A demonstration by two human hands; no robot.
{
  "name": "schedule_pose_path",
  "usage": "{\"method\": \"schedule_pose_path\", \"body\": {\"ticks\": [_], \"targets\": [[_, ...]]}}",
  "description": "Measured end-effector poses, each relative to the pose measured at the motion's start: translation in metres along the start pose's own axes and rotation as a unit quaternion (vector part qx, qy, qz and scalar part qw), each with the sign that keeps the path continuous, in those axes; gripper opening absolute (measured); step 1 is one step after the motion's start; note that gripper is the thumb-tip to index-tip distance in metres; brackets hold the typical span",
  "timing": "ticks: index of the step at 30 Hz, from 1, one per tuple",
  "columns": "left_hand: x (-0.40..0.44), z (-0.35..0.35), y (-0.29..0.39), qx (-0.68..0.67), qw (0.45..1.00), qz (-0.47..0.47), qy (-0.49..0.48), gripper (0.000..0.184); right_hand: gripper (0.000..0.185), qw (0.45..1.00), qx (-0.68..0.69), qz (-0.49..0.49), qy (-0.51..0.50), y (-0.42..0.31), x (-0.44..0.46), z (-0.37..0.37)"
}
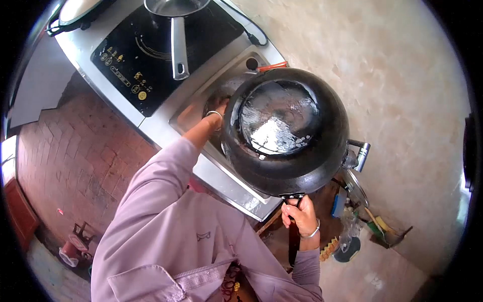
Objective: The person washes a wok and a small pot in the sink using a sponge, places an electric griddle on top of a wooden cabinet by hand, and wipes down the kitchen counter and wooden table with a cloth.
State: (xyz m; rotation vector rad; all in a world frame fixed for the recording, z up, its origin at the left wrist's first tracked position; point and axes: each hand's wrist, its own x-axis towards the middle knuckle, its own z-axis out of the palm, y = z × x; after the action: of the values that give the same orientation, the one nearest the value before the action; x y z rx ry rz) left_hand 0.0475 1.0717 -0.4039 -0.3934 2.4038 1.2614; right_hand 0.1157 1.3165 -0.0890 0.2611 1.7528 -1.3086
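Observation:
A large black wok (282,121) is tipped over the sink (193,108), its wet, shiny underside facing me. My right hand (302,216) is closed round the small loop handle (292,197) at its near edge. Down in the sink, my left hand (220,109) is beside the wok's left side. Its fingers are mostly hidden by the wok and the sink's shadow, so I cannot see whether they hold anything. The inside of the wok is out of sight.
Left of the sink is a black induction cooktop (126,65) with a steel saucepan (177,30) on it, its handle pointing towards me. A metal tap (361,155) stands right of the wok. Bottles, a sponge and other clutter (352,226) lie at the lower right.

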Motion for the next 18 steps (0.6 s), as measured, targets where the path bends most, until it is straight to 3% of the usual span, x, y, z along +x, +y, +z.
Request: {"method": "schedule_pose_path", "body": {"ticks": [3,6,9,11,12,14,16,18], "targets": [[0.003,0.040,-0.008,0.238,0.967,0.006,-0.090,0.029,0.020,1.000,0.000,0.014,0.019,-0.001,0.001,0.001],[0.003,0.034,-0.007,0.288,0.948,0.008,-0.135,0.026,0.022,0.999,0.024,-0.008,0.023,-0.004,0.008,-0.001],[-0.016,-0.039,0.021,0.140,0.984,-0.003,-0.112,0.024,0.026,1.000,0.002,-0.020,0.023,-0.004,0.009,-0.005],[-0.038,-0.087,0.040,-0.036,0.996,0.023,-0.072,0.023,0.027,0.999,0.006,-0.037,0.025,-0.007,0.011,-0.006],[-0.038,-0.096,0.034,-0.124,0.983,0.111,-0.084,0.024,0.028,0.999,0.010,-0.042,0.028,-0.009,0.010,-0.007],[-0.058,-0.125,0.057,-0.209,0.970,0.117,-0.046,0.021,0.027,0.998,0.004,-0.055,0.012,-0.008,0.011,-0.016],[-0.085,-0.156,0.089,-0.235,0.941,0.241,-0.017,0.019,0.028,0.999,0.000,-0.042,0.027,-0.008,0.007,-0.022],[-0.112,-0.168,0.123,-0.320,0.919,0.222,-0.063,0.025,0.030,0.999,0.001,-0.040,0.014,-0.010,0.004,-0.023]]}}
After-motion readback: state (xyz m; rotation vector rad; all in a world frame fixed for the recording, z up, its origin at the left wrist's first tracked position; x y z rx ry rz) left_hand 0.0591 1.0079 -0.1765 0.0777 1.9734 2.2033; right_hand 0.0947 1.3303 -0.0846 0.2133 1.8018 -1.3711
